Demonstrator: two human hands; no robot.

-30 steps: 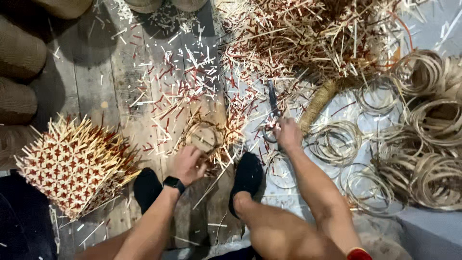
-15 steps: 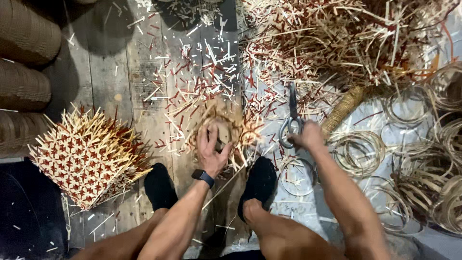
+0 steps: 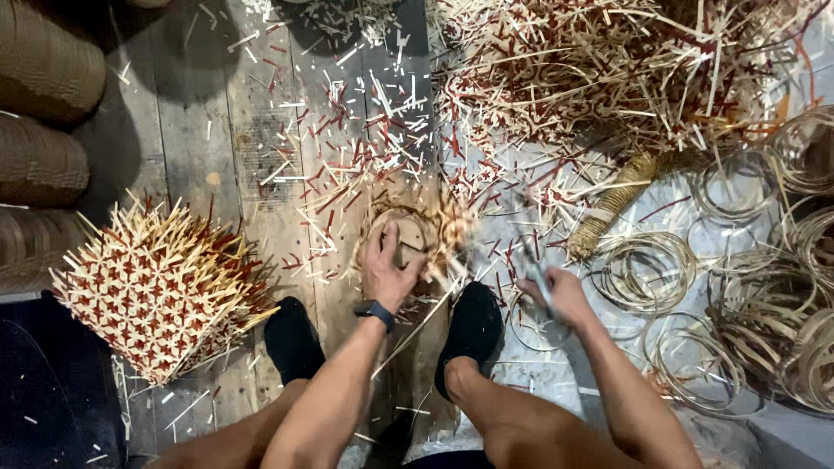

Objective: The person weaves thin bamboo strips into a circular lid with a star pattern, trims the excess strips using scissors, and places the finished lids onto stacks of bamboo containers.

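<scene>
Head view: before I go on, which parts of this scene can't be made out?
- Tool in the right hand: motion-blurred, and the fingers cover its handle, so its kind is unclear.
- Small woven piece under the left hand: the palm hides its middle.
- Brown woven baskets: cut off by the left edge.
- Rattan rings: cut off at the right edge.
</scene>
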